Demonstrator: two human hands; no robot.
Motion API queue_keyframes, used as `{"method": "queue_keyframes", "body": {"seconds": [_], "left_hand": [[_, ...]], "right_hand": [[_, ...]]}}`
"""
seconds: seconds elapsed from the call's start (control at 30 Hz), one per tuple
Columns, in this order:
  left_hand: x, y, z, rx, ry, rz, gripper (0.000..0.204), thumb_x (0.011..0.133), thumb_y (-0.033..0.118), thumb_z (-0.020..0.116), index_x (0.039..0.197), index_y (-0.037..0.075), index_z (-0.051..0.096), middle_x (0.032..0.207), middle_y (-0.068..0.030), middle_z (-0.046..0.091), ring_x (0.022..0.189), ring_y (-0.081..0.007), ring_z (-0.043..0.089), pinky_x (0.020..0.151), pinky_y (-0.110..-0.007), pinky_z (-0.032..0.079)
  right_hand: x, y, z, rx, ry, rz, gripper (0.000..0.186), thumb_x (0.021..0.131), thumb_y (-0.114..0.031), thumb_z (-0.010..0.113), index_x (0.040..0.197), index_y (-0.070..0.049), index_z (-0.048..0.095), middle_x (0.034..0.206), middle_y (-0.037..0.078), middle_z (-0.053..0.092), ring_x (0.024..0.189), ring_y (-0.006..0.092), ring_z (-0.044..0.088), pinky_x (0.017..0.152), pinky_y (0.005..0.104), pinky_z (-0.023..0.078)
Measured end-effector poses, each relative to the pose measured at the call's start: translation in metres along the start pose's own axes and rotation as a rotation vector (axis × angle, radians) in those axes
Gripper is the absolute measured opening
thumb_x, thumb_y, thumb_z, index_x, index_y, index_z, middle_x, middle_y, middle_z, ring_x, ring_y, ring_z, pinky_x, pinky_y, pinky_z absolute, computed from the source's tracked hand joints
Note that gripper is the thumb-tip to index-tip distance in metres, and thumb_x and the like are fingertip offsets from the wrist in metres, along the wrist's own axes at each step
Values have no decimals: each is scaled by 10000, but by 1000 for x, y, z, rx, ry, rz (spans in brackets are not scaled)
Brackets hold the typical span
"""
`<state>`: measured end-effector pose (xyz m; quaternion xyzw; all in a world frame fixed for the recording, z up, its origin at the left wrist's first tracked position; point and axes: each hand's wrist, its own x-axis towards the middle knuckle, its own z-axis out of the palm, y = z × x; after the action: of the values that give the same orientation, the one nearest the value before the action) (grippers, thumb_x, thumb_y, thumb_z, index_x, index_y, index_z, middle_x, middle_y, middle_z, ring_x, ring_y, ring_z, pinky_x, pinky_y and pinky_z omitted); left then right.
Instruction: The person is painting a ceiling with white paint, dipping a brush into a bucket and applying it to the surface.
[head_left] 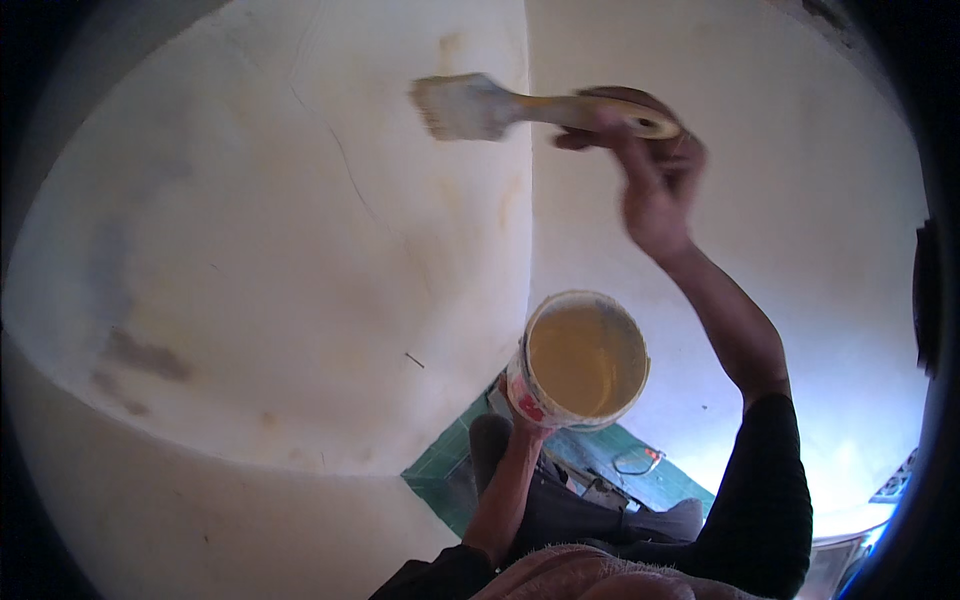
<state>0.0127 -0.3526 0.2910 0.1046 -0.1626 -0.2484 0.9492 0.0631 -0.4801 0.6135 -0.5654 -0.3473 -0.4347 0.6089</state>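
My right hand [655,170] is raised near the corner where two walls meet, its fingers wrapped round the pale handle of a wide paintbrush [470,106]. The brush lies roughly level, with whitish, paint-coated bristles toward the left wall; I cannot tell whether they touch it. Lower down, my left hand [530,429] supports a paint bucket [645,372] from its near left side, and most of its fingers are hidden by the bucket. Inside is beige, creamy paint [580,360]. Drips and a red patch mark the bucket's outside.
The left wall [300,250] has a thin crack, yellowish stains, dark patches and a protruding nail [414,360]. A pale right wall [780,200] adjoins it. Below are green tiles [440,470] and a thin looped cable [637,462]. A dark object [927,300] stands at the right edge.
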Motion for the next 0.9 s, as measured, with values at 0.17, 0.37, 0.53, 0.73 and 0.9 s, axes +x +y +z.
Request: {"method": "queue_keyframes", "body": {"seconds": [0.17,0.37,0.53,0.73,0.9], "left_hand": [[7,2,-6,136,209,1,810,916,713,393,1528,183,353,1517,-133,423,1348,-353,464,1079,-575,431],[17,13,-21,149,276,-112,768,948,682,369,1508,156,390,1494,-139,455,1323,-341,494,1068,-550,448],[14,0,-48,69,254,-281,780,940,695,372,1506,158,393,1493,-136,457,1322,-341,493,1073,-545,441],[8,-17,-69,28,277,-445,795,931,711,375,1503,160,397,1491,-133,461,1319,-340,492,1078,-539,433],[0,-24,-79,20,298,-506,807,922,724,377,1501,162,400,1490,-130,463,1318,-339,490,1083,-534,426]], "right_hand": [[-73,-48,-115,-244,10,65,265,1019,-129,511,1112,66,664,1036,216,705,810,307,738,699,408,639],[-142,-97,-133,-341,-288,362,171,934,30,590,1072,87,673,1079,251,688,827,292,739,712,387,650],[-178,-80,-108,-664,-732,323,329,818,-28,758,1138,5,688,1006,162,737,802,289,749,723,379,635],[-212,-40,-107,-783,-955,346,353,808,-68,741,1152,-23,674,1044,132,730,841,290,741,672,404,619],[-227,-39,-105,-701,-1013,460,354,821,-39,719,1173,-28,684,1060,133,730,902,297,732,711,420,608]]}}
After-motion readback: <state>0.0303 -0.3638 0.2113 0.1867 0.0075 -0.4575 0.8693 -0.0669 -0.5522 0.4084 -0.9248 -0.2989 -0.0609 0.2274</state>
